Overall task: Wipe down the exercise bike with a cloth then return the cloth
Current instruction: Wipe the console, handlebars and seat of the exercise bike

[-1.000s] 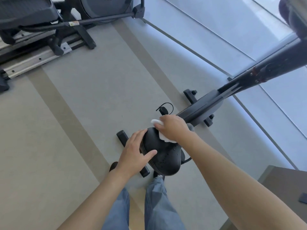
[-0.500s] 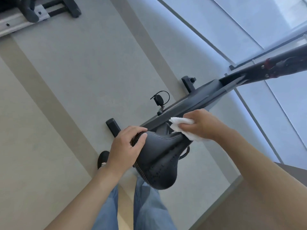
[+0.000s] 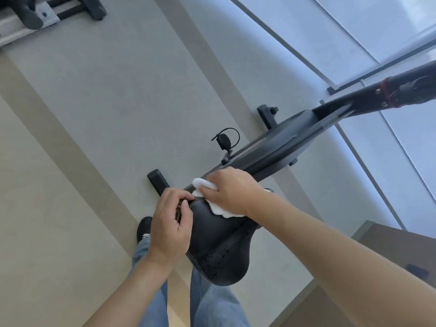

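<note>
Right hand presses white cloth onto nose of black bike seat, fingers curled over it. Cloth shows at hand's 10 and 6 o'clock. Left hand grips seat's 9 o'clock edge.

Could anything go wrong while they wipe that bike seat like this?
Possibly. The right hand presses the white cloth at the saddle nose, so the perforated rear may get missed. The left hand grips the saddle's edge; fingers there could block the cloth's path.
</note>
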The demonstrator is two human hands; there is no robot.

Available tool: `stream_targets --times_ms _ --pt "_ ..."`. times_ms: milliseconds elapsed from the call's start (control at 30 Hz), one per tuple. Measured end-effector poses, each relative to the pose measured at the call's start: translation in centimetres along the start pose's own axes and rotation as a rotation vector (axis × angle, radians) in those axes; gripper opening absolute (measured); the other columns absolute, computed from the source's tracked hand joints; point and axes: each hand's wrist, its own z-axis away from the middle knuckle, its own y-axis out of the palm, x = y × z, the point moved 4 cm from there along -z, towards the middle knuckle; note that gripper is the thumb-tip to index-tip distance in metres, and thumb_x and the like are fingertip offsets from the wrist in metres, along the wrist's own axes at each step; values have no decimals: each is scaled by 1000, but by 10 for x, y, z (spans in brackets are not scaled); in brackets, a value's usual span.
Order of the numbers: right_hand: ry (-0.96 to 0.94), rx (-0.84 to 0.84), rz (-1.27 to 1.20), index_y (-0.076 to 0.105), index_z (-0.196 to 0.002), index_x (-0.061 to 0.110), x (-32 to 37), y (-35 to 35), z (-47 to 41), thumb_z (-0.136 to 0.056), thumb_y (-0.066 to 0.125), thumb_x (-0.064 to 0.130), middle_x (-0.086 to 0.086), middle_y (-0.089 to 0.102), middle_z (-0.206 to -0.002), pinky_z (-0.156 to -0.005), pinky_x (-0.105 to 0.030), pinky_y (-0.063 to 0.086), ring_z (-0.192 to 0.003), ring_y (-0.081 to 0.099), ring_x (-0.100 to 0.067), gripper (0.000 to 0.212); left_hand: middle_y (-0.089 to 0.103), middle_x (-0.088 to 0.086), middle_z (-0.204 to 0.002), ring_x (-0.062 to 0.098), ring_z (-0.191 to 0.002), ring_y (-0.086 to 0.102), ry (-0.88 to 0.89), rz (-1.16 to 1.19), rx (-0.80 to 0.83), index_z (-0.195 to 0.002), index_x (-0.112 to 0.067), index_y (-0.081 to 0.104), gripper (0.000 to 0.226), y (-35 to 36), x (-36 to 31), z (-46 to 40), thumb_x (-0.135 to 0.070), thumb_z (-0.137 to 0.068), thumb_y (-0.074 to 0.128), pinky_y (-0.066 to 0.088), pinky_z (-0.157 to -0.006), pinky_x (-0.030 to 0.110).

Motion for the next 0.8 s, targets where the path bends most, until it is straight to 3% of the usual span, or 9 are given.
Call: stream_targets --times_ms 133,233,333,433,533,733,800 --pt "-9 66 215 44 -71 18 -45 -29 30 -98 44 54 0 51 -57 -62 -35 48 -55 48 -15 45 58 -8 -100 14 -97 60 23 -9 18 -103 -14 63 21 0 0 -2 -16 -101 42 43 -86 15" --pt "82 37 171 36 -72 12 -60 -40 36 -95 49 55 -2 40 -54 -54 -33 39 -51 34 -19 51 58 -9 -99 14 -97 60 17 2 17 -102 -14 63 21 1 2 -2 -16 -101 42 43 -86 17" --pt "114 86 -20 43 -72 8 -22 -23 20 -91 48 52 -9 51 -54 -49 -36 44 -46 43 -20 49 57 -7 -98 16 -95 59 28 7 9 -101 -12 63 22 1 2 -1 -15 -101 41 45 -85 23" --pt "47 91 -292 50 -68 13 38 0 -14 -97 53 43 -2 55 -49 -41 -26 39 -42 49 -16 42 58 -3 -97 19 -90 59 -52 66 -27 -101 -17 58 15 -1 7 4 -16 -102 44 49 -77 30" --pt "4 88 -117 48 -64 13 69 8 -38 -94 52 33 -3 53 -57 -51 -31 37 -54 45 -23 36 64 -6 -97 21 -87 64 -229 127 -57 -102 -28 58 7 -13 18 18 -24 -104 52 55 -74 33" --pt "-186 -81 352 41 -66 19 94 15 -6 -101 49 31 0 55 -70 -52 -31 25 -61 49 -25 38 71 -11 -95 13 -91 69 -281 148 -8 -98 -28 66 17 -42 23 41 -12 -101 60 50 -73 12" --pt "-249 -125 409 51 -79 19 101 20 10 -103 50 34 2 56 -83 -57 -33 29 -67 49 -25 28 71 -12 -93 10 -90 69 -304 147 -57 -95 -30 65 24 -55 22 38 -7 -100 59 49 -69 11"
